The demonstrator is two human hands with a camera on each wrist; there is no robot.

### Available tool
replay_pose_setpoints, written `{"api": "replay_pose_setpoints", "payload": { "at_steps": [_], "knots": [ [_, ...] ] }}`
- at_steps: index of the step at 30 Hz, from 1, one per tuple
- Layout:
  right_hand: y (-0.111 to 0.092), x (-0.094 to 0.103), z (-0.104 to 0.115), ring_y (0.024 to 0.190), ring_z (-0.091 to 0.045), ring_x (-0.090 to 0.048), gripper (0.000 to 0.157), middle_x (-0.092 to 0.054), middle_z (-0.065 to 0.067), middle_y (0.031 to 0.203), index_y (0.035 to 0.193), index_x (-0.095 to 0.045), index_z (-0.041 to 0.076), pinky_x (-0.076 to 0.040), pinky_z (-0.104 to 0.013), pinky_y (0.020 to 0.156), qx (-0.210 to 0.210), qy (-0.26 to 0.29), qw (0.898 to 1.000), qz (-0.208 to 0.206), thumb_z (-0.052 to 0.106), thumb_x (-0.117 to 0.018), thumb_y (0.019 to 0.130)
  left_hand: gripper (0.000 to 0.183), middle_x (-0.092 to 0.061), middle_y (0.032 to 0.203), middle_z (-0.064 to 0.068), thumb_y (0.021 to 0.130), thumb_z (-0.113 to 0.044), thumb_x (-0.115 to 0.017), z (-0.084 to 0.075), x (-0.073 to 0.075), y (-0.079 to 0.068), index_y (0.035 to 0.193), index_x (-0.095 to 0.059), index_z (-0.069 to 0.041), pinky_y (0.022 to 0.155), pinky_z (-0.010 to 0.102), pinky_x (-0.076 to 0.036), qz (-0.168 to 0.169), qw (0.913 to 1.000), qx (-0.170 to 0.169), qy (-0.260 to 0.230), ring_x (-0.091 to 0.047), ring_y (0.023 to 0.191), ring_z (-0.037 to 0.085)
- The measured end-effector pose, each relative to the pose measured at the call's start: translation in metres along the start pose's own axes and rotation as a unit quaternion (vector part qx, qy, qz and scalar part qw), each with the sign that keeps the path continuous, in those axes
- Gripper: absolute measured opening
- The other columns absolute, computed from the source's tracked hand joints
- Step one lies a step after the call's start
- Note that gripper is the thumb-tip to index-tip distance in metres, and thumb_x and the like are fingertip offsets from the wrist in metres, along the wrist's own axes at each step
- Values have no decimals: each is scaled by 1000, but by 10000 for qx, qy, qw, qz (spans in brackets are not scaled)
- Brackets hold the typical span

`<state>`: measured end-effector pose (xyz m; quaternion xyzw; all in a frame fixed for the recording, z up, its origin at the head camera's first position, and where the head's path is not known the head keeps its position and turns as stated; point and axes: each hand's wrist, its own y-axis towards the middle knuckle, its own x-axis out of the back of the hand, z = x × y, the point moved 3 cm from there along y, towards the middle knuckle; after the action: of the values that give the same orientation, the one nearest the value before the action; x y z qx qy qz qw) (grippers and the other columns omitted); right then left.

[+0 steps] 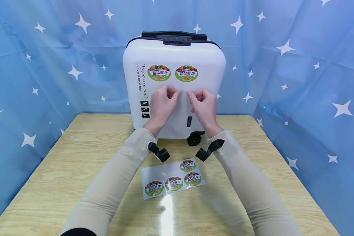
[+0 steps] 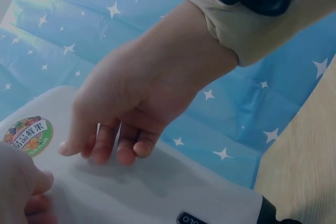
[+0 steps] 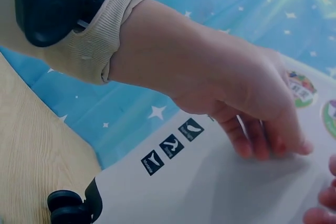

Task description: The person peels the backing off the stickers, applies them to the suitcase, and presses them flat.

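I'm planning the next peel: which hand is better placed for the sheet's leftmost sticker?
Probably the left hand: the leftmost sticker lies on its side of the sheet, while the right hand would likely reach across.

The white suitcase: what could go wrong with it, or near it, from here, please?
A push from the left hand or right hand might roll the suitcase, which has a wheel at its base. The left sleeve, if lowered, could drag the sticker sheet on the table.
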<state>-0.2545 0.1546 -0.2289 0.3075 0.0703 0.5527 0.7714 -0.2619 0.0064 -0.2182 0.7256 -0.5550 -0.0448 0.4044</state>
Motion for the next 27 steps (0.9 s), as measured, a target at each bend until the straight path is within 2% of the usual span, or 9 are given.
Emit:
{"api": "replay_pose_setpoints", "payload": {
  "at_steps": [5, 15, 27],
  "knots": [
    [-5, -1, -2, 45, -20, -54, 26, -61, -6, 68, 80, -62, 4, -42, -24, 44, 72, 36, 9999, 93, 29, -65, 88, 16, -61, 77, 3, 86, -22, -68, 3, 0, -5, 84, -63, -7, 59, 23, -43, 216, 9998, -15, -53, -53, 68, 13],
    [-16, -4, -1, 53, -34, -56, 26, -61, -7, 73, 85, -63, 4, -43, -26, 45, 145, 32, 9993, 351, 30, -64, 89, 15, -61, 77, 2, 85, -20, -69, 9, 5, -15, 84, -63, -6, 61, 24, -44, 625, 9979, 55, -187, -53, 68, 13],
    [-35, -5, -15, 52, -28, -56, 26, -61, -8, 74, 88, -63, 4, -46, -29, 48, 14, 58, 9978, 659, 30, -62, 89, 15, -62, 80, 2, 86, -21, -68, 19, 7, -26, 87, -63, -7, 64, 24, -45, 1159, 9927, 271, -216, -54, 71, 13]
  ]
}}
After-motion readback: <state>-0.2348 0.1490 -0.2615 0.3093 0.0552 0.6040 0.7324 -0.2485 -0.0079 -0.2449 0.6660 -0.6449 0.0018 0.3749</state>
